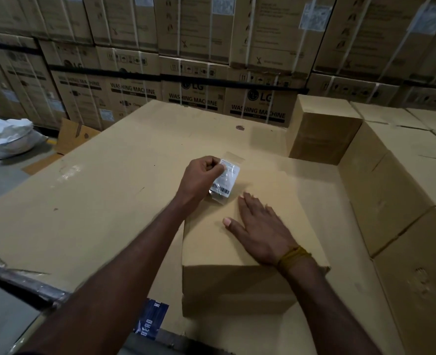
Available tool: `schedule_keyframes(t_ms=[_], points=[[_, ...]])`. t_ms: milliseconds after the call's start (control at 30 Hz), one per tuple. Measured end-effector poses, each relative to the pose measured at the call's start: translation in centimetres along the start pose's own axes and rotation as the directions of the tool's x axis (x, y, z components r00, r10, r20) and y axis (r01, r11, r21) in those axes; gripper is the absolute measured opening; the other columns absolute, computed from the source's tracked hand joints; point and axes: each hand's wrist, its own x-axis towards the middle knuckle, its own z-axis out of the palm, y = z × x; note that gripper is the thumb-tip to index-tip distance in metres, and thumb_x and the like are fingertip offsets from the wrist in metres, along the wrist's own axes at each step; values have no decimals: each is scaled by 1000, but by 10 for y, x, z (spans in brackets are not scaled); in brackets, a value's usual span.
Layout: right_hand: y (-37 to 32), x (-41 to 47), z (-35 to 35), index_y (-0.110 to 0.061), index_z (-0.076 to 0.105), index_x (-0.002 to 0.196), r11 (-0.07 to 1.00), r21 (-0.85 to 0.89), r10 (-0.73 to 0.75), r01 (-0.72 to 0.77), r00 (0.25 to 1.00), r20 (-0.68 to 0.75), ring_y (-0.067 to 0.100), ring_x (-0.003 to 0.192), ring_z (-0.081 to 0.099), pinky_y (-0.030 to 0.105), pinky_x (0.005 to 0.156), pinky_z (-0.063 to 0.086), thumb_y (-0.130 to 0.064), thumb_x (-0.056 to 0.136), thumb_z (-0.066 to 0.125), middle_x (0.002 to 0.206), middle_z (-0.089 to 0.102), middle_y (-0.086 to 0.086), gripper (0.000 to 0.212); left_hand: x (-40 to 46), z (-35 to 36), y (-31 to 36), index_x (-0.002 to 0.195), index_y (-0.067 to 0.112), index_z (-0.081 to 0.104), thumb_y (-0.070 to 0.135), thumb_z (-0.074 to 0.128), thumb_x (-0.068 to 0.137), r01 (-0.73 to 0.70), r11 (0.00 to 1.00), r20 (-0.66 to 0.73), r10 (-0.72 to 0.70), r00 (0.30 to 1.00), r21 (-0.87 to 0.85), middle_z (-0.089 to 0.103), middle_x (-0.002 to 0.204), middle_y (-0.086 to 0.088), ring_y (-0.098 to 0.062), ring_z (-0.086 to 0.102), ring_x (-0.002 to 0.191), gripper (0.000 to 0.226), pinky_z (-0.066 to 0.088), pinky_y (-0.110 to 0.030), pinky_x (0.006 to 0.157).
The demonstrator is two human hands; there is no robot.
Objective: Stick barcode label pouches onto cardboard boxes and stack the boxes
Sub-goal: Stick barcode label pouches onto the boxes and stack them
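A plain cardboard box (219, 242) stands in front of me on a large flat cardboard sheet (96, 201). My left hand (201, 175) pinches a clear barcode label pouch (226, 181) at its upper left corner, just over the box's far left corner. The pouch holds a white printed label with a barcode near its lower end. My right hand (260, 226) lies flat on the box top, fingers straight and spread, pressing down beside the pouch.
Plain cardboard boxes (391, 196) are stacked in rows along the right, one taller box (322, 129) at the back. Large washing machine cartons (211, 73) form a wall behind. A white sack (7, 137) lies on the floor at the left.
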Motion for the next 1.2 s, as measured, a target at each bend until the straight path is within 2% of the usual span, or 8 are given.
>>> schedule_keyframes(t_ms=[267, 367, 500, 600, 700, 867, 1033, 1200], points=[[-16, -40, 8, -22, -11, 157, 1000, -12, 5, -4, 999, 43, 10, 151, -12, 33, 124, -3, -70, 91, 9, 163, -21, -6, 84, 1, -3, -7, 96, 11, 73, 21, 62, 90, -1, 1000, -3, 1, 1000, -19, 76, 88, -4, -20, 71, 78, 15, 58, -45, 74], [-16, -40, 6, -22, -11, 157, 1000, -28, 4, -2, 998, 60, 9, 151, -12, 32, 123, -4, -69, 92, 9, 163, -21, -6, 83, 4, -2, -8, 97, 10, 74, 18, 63, 94, -22, 999, -16, 22, 1000, 33, 77, 88, -3, -13, 70, 75, 14, 55, -34, 70], [-10, -2, -1, -18, -5, 158, 1000, -6, 7, -7, 999, 32, 11, 152, -9, 33, 123, -2, -66, 97, 14, 165, -13, -2, 80, 7, -1, -11, 109, 16, 75, 21, 64, 93, -45, 997, 7, 44, 999, 58, 78, 89, 2, -19, 73, 82, 20, 56, -38, 79], [-10, 3, -2, -18, -5, 158, 1000, -6, 22, -22, 999, 25, 13, 152, -8, 33, 124, -2, -66, 98, 14, 166, -13, -1, 80, 6, -2, -12, 128, 19, 67, 17, 65, 95, -68, 992, -8, 70, 998, 109, 56, 59, 18, -3, 56, 61, 33, 46, -24, 67], [-19, -30, 2, -22, -9, 158, 999, -1, 34, -34, 998, 61, 12, 151, -12, 34, 124, -2, -73, 89, 7, 164, -19, -5, 87, 3, -3, -10, 137, 25, 54, 15, 64, 96, -100, 987, 9, 100, 995, 122, 39, 51, 16, -2, 46, 56, 43, 42, -15, 62], [-26, -51, 1, -26, -14, 156, 1000, -8, 24, -23, 995, 99, 9, 150, -14, 32, 123, -5, -81, 66, -18, 162, -24, -10, 106, 1, -5, -6, 119, 28, 54, 16, 63, 95, -111, 986, 1, 112, 994, 128, 43, 55, 10, -10, 50, 62, 29, 42, -27, 64], [-18, 2, -3, -18, -5, 158, 999, -5, 45, -45, 998, 43, 13, 152, -7, 33, 122, -1, -66, 97, 14, 166, -12, -1, 80, 1, -3, -7, 100, 25, 66, 20, 62, 96, -121, 979, 20, 120, 993, 163, 56, 60, 9, -6, 54, 59, 7, 41, -25, 58], [-29, -43, 5, -23, -12, 157, 999, -2, 43, -43, 995, 86, 11, 151, -15, 34, 124, -3, -74, 85, 3, 163, -22, -7, 90, 0, -3, -10, 100, 17, 76, 16, 63, 96, -95, 994, 26, 94, 995, 55, 75, 84, 6, -6, 66, 75, 14, 51, -31, 71]])
